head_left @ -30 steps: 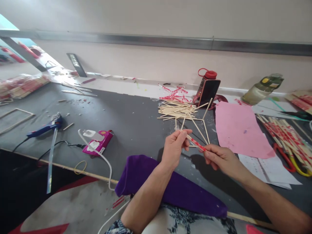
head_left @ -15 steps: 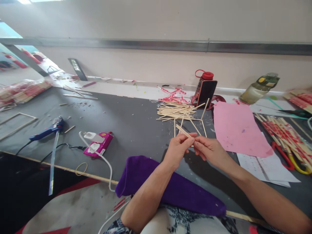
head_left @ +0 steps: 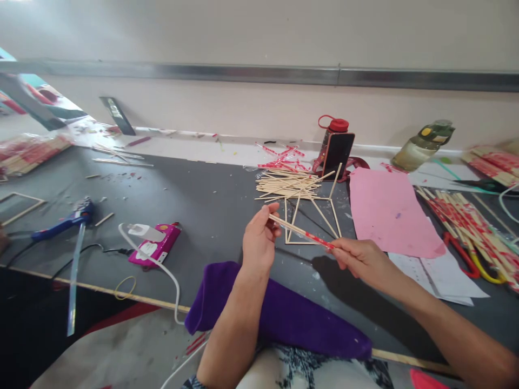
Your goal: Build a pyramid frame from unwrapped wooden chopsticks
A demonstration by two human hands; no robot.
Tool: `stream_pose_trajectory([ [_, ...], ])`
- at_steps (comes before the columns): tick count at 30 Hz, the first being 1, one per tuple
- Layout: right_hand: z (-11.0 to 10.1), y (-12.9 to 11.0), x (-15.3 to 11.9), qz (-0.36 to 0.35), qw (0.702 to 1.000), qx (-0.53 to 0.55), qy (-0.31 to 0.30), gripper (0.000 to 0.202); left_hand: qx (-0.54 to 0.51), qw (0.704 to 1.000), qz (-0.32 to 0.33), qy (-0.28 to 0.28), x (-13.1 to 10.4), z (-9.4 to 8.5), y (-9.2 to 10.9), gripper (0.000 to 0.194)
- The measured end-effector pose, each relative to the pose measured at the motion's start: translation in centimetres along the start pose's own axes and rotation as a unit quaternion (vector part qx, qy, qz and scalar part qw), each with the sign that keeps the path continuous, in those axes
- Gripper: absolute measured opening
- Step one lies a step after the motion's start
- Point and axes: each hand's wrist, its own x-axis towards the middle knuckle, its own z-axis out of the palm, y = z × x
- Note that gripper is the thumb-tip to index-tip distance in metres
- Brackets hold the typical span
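One end of the sticks (head_left: pixel 297 229), red-marked, sits pinched in the right grip (head_left: pixel 357 256), likely for steadiness; their bare end reaches the left grip (head_left: pixel 260 239), whose hold I cannot tell

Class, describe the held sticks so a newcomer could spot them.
On the grey table, find the stick frame. Crossing it in view, the held sticks run from the left hand to the right hand, which grips their red end. Unlike the bare pile behind, they show red.
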Motion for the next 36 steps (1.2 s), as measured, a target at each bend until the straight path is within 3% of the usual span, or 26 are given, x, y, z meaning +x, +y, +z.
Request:
stream_pose_trajectory([
  [4,-0.3,0.8,-0.7,0.005,1.0,0.014,0.001,0.037,0.03,0.999,0.013,-0.029,-0.5,0.4,-0.7,0.031],
  [10,0.1,1.0,-0.5,0.007,0.999,0.029,0.024,0.033,0.119,0.985,-0.041,-0.116,-1.8,1.2,-1.7,0.034],
  [16,0.2,0.9,-0.6,-0.002,0.999,0.023,0.024,0.031,0.164,0.97,-0.083,-0.159,-2.0,1.3,-1.4,0.036],
  [22,-0.1,0.4,-0.6,-0.021,0.999,-0.01,0.029,0.031,0.091,0.995,0.003,-0.052,-1.2,1.0,-0.7,0.035],
  [27,-0.5,0.7,-1.1,-0.017,0.999,-0.014,0.036,0.033,0.133,0.987,-0.026,-0.092,-1.1,0.8,-0.9,0.037],
  [29,-0.7,1.0,-1.7,-0.011,0.999,-0.014,0.035,0.033,0.122,0.989,-0.016,-0.077,-0.8,0.7,-0.8,0.037],
  [34,-1.7,2.5,-3.8,0.005,1.0,-0.019,0.008,0.032,-0.072,0.994,0.051,0.061,1.0,-0.2,0.8,0.035],
  [36,-1.9,3.0,-4.6,-0.017,0.998,-0.032,-0.044,0.031,-0.125,0.99,0.036,0.058,1.4,-0.5,1.6,0.034],
])
